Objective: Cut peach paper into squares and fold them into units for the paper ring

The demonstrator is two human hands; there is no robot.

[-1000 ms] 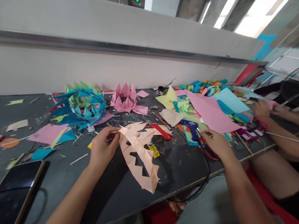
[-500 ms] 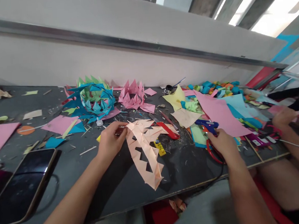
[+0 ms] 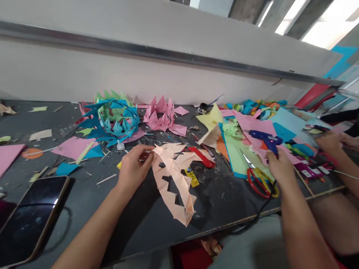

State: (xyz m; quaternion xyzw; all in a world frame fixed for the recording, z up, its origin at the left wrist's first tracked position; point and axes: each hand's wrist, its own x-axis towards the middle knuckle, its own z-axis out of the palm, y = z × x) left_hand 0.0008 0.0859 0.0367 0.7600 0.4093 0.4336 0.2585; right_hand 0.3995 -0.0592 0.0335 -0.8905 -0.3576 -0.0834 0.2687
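Note:
My left hand [image 3: 135, 166] pinches the upper left end of a peach folded-paper crown [image 3: 172, 172], a spiky strip that lies bent on the dark table. In my right hand [image 3: 279, 164] is a blue hot glue gun [image 3: 266, 140], its nozzle pointing left over pink and green paper sheets. Just below the glue gun rest scissors [image 3: 259, 182] with red and yellow handles. A red-handled tool [image 3: 202, 157] and a small yellow packet [image 3: 191, 177] lie close to the crown's right side.
Blue-green [image 3: 118, 118] and pink paper crowns [image 3: 159, 114] stand near the wall. A phone [image 3: 28, 219] lies at the left. Paper scraps and sticks litter the table [image 3: 222, 213]. At the right, another person's hands [image 3: 329, 142] work beside a purple object [image 3: 312, 169].
My right hand has moved right with the glue gun, uncovering the scissors. A pink sheet and beige paper have shifted. My left hand stays on the peach crown.

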